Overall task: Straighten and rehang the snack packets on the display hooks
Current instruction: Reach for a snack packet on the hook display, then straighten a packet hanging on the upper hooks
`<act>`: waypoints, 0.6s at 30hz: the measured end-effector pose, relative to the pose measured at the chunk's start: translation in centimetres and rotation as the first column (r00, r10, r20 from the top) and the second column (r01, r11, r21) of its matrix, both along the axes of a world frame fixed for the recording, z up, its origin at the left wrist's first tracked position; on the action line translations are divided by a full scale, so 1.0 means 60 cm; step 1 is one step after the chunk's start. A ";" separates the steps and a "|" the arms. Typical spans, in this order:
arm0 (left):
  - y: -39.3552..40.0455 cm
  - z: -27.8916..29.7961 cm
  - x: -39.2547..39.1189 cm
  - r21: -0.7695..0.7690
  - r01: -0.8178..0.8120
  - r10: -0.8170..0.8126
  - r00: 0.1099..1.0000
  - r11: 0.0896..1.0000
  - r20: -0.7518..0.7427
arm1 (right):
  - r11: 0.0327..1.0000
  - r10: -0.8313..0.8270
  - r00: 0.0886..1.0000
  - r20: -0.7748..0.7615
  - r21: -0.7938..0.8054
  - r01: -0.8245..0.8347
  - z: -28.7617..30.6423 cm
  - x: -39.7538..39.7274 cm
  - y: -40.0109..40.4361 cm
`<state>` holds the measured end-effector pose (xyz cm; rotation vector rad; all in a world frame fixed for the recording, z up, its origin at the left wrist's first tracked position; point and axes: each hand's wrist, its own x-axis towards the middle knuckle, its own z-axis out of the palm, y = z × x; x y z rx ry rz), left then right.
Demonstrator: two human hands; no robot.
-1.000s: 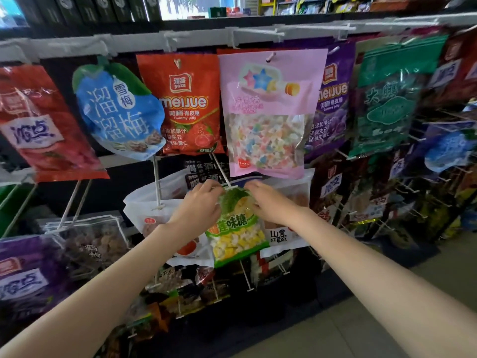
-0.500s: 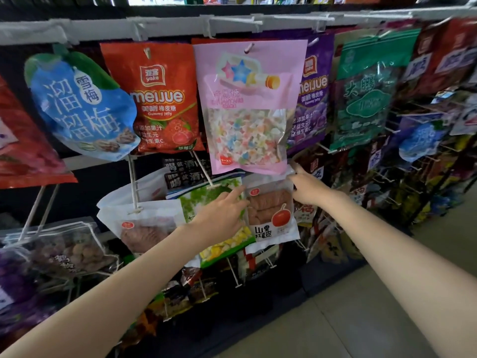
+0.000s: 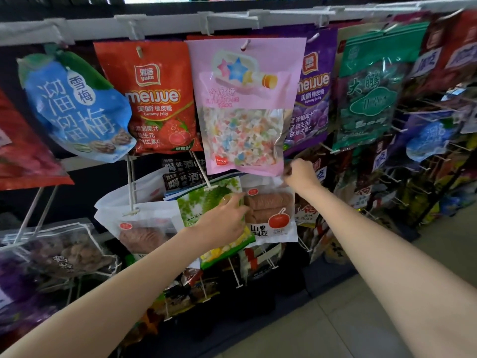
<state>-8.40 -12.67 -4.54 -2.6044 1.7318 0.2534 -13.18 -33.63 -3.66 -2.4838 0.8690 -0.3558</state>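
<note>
Both of our hands reach into a snack rack, and we use the pink star-candy packet (image 3: 246, 107), hanging from the top rail (image 3: 160, 24), as our landmark. Our left hand (image 3: 222, 223) sits below that pink packet and slightly left, fingers spread fairly straight and resting flat on the green durian-candy packet (image 3: 206, 202), with the fingertips reaching its right edge. That green packet hangs on a white wire hook (image 3: 201, 171) that juts out from under the pink packet's lower left corner. Just right of the green packet, directly under the pink one, is a white hawthorn-roll packet (image 3: 268, 215) with a red fruit printed on it. Our right hand (image 3: 300, 174) is at the pink packet's lower right corner, fingers curled and pinching the top edge of the white hawthorn packet; the exact contact is partly hidden, so we judge this loosely.

Far left of the pink packet hang a blue plum packet (image 3: 77, 107) and then a red gummy packet (image 3: 154, 99); to its right, a purple gummy packet (image 3: 312, 99) and a green packet (image 3: 371, 91).

We judge these packets to be light, soft and crinkly, with slick film that could slide between fingers. The sturdiest hold looks to be the stiff sealed strip at the top, near the hang hole, so it can be guided onto the hook.
</note>
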 end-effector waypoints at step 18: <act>0.019 -0.015 -0.041 -0.118 -0.510 0.177 0.494 0.852 -0.852 | 0.845 0.515 0.767 -0.381 0.375 -0.382 0.083 -0.091 0.092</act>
